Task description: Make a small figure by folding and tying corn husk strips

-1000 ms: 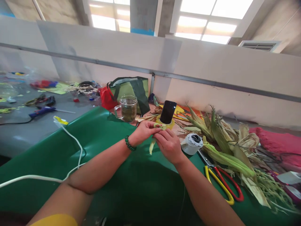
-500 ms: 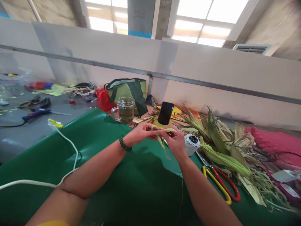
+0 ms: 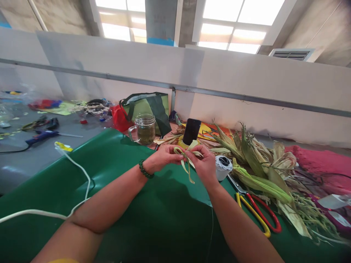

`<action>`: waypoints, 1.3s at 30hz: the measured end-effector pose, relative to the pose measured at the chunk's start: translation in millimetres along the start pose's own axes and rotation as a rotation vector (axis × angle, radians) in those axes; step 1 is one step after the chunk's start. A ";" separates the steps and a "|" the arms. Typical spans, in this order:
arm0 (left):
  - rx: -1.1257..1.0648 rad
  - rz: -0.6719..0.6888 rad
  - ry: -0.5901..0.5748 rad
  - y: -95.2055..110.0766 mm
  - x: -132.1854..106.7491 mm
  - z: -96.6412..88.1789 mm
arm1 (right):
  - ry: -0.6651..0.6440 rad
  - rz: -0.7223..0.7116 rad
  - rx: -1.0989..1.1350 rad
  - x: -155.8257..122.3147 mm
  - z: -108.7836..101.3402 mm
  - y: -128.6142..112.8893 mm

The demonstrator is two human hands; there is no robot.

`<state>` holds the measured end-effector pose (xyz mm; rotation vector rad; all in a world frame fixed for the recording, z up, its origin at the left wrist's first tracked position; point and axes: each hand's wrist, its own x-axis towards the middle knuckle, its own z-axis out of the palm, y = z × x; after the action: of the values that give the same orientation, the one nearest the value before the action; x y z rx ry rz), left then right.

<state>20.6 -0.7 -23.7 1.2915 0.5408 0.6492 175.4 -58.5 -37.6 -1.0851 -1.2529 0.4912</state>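
Both my hands meet above the green sheet (image 3: 115, 171), fingers pinched on thin strips of pale green corn husk (image 3: 187, 163). My left hand (image 3: 163, 158), with a green bead bracelet on its wrist, grips the strips from the left. My right hand (image 3: 204, 163) grips them from the right. Loose strip ends hang down between the two hands. A black phone (image 3: 191, 131) stands propped just behind my hands. A white spool of thread (image 3: 223, 166) sits right of my right hand.
A pile of corn husks (image 3: 263, 171) lies at the right, with red and yellow scissors (image 3: 257, 215) beside it. A glass mug (image 3: 144, 129) and a green bag (image 3: 149, 106) stand behind. A white cable (image 3: 79, 179) crosses the sheet at left. A pink cloth (image 3: 318, 164) lies far right.
My hands have turned the husk strips: the right hand shifted from below the left to beside it, and the strip ends now hang loose between them.
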 end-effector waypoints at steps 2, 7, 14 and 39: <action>-0.015 -0.021 0.009 -0.6 0.6 0.7 | 0.036 -0.060 -0.028 -1.0 0.6 0.4; 0.023 -0.027 0.030 -1.1 1.2 2.8 | 0.038 -0.119 -0.075 -0.4 0.6 5.0; -0.056 -0.045 0.106 5.2 0.0 -2.7 | 0.036 -0.151 -0.211 10.6 -16.5 16.2; -0.071 -0.094 -0.077 19.6 -5.7 -10.9 | -0.276 -1.133 -0.897 -9.7 -7.6 -7.6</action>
<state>6.4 5.7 -6.7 1.2119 0.5077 0.5333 177.6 -72.7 -35.5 -0.8050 -2.1612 -0.8910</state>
